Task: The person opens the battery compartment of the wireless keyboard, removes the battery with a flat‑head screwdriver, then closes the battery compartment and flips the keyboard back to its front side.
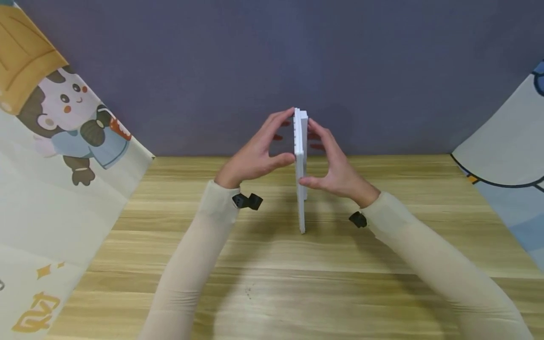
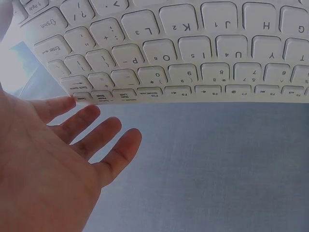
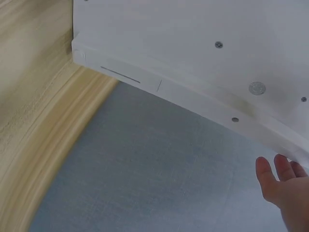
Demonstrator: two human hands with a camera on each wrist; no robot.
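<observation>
A white keyboard (image 1: 300, 160) stands upright over the table, seen nearly edge-on in the head view. My left hand (image 1: 257, 151) is at its key side, with thumb and a fingertip on the edges near the top. In the left wrist view the keys (image 2: 193, 53) appear upside down; one fingertip of the left hand (image 2: 48, 159) meets the keyboard's corner and the other fingers spread apart from it. My right hand (image 1: 337, 167) holds the back side, thumb on the near edge. The right wrist view shows the screwed underside (image 3: 183, 43), with right-hand fingertips (image 3: 283, 166) at its edge.
A wood-grain table (image 1: 263, 293) lies below, backed by a grey-blue cloth wall (image 1: 272, 61). A cartoon-printed cloth (image 1: 72, 123) hangs at the left, another printed cloth (image 1: 505, 132) at the right. Small black wrist devices (image 1: 248, 201) sit at both sleeves.
</observation>
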